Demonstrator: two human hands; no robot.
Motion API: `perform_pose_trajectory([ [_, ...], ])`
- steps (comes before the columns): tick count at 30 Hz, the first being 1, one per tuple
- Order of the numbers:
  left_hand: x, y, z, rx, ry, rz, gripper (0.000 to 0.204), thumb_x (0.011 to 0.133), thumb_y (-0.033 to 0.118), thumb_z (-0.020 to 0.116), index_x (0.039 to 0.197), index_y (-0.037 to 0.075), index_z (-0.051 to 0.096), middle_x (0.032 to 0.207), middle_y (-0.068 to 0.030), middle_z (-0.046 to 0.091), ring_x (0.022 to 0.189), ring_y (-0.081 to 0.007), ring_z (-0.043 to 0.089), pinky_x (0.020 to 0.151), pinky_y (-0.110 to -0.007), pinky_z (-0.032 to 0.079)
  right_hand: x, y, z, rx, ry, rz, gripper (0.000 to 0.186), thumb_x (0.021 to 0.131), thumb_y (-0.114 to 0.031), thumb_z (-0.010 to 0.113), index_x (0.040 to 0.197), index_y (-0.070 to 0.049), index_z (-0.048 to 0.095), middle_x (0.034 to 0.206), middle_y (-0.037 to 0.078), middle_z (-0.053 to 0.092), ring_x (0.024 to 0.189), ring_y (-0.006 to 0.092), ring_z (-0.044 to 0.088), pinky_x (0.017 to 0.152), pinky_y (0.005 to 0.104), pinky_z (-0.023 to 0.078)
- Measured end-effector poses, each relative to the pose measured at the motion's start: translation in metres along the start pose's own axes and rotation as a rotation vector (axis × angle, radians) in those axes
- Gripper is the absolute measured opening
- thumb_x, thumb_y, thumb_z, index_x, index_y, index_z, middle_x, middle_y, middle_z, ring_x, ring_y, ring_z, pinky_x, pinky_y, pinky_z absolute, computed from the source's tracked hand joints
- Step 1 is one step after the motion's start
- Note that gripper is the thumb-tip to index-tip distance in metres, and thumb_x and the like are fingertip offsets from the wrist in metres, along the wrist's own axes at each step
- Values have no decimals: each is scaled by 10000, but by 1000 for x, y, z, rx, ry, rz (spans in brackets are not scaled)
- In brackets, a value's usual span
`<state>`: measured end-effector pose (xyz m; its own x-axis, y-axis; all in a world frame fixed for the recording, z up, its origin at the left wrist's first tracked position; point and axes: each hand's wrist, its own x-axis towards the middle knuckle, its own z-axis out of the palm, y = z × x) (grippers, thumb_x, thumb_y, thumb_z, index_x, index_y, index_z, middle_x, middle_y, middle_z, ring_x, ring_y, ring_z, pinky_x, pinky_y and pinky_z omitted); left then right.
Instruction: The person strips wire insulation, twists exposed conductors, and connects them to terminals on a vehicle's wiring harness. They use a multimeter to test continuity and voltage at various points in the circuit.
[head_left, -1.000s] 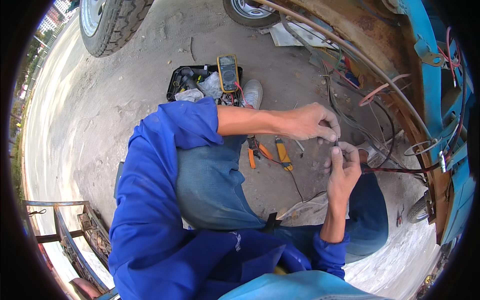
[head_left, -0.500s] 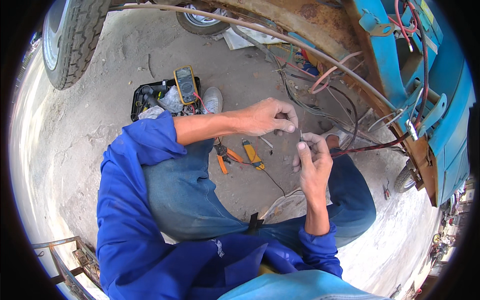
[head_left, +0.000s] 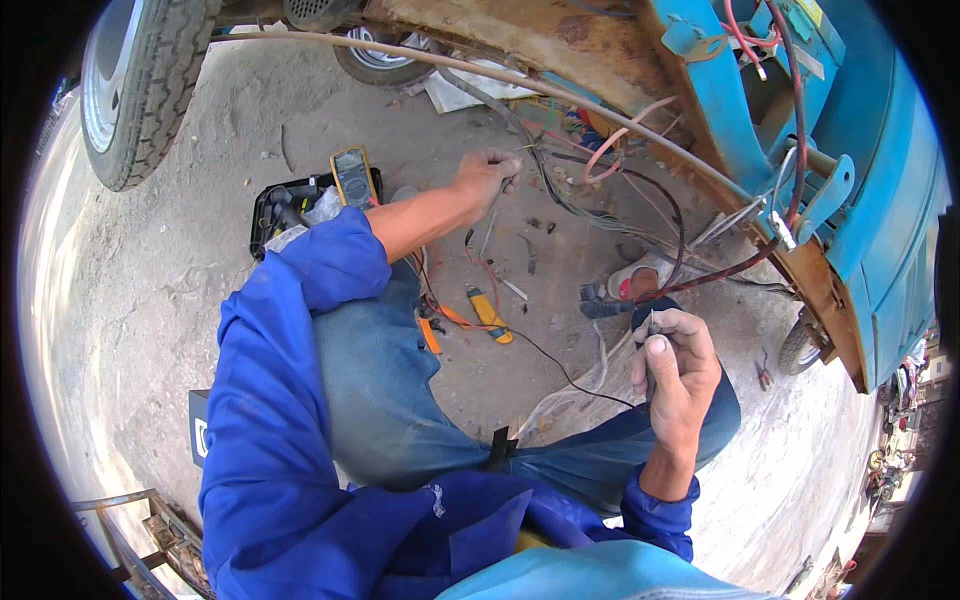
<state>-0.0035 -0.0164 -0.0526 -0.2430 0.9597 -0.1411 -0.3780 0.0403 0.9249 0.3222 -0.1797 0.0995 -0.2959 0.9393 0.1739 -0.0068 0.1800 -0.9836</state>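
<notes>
My right hand point(head_left: 683, 370) is closed around a black test probe point(head_left: 654, 328), its thin metal tip pointing up. A black lead point(head_left: 570, 378) runs from beside that hand across the ground. My left hand point(head_left: 487, 183) is held farther out with its fingers pinched, close to a bundle of wires point(head_left: 548, 180) under the blue vehicle; what the fingertips hold is too small to make out. A yellow multimeter point(head_left: 352, 178) stands in the black tool case point(head_left: 262, 215) at the left. On the ground between my legs are a yellow-and-grey utility knife point(head_left: 488, 313) and an orange-handled tool point(head_left: 430, 335).
The blue vehicle frame point(head_left: 722, 120), with rusty edges and a dark red cable point(head_left: 728, 270), fills the upper right. A tyre point(head_left: 150, 95) is at the upper left. Scraps lie near my shoe point(head_left: 632, 280). Small pliers point(head_left: 764, 374) lie at the right.
My hands have moved apart: the left went up and away toward the wires, the right came down and right with the probe. The whole view has shifted slightly.
</notes>
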Motion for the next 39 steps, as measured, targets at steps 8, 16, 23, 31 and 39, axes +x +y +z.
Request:
perform_pose_trajectory([
  [8, 22, -7, 7, -54, -18, 3, 149, 983, 44, 681, 1074, -71, 653, 918, -98, 652, 820, -173, 625, 706, -299, 518, -1, 0, -12, 36, 7, -13, 198, 1013, -39, 628, 1201, 17, 599, 802, 42, 610, 625, 75, 550, 531, 222, 401],
  [16, 29, -7, 14, -54, 14, 76, 193, 993, 38, 666, 1147, -77, 645, 939, -82, 656, 816, -167, 625, 704, -297, 525, 0, -2, -21, 21, 24, -5, 201, 1008, -45, 638, 1198, 15, 606, 807, 37, 613, 626, 80, 559, 539, 222, 411],
  [23, 33, -8, 18, -27, 43, 103, 177, 988, 27, 660, 1138, -67, 642, 943, -81, 658, 809, -165, 626, 686, -304, 525, -3, -13, -27, -21, 56, -29, 194, 1004, -42, 637, 1188, 16, 613, 825, 35, 611, 617, 78, 555, 544, 222, 410],
  [31, 39, -8, 20, 61, 101, 125, 83, 971, 6, 648, 1042, -38, 650, 889, -79, 654, 760, -159, 617, 650, -302, 505, -7, -44, -38, -171, 61, -159, 179, 1008, -51, 630, 1174, 17, 621, 939, 80, 627, 621, 82, 568, 527, 215, 406],
  [39, 43, -10, 12, 176, 151, 188, 117, 966, 113, 655, 992, 0, 655, 831, -63, 665, 713, -133, 610, 592, -292, 481, 3, -114, -48, -381, 74, -404, 135, 973, -1, 653, 1106, 24, 654, 1054, 74, 613, 754, 77, 594, 623, 206, 456],
])
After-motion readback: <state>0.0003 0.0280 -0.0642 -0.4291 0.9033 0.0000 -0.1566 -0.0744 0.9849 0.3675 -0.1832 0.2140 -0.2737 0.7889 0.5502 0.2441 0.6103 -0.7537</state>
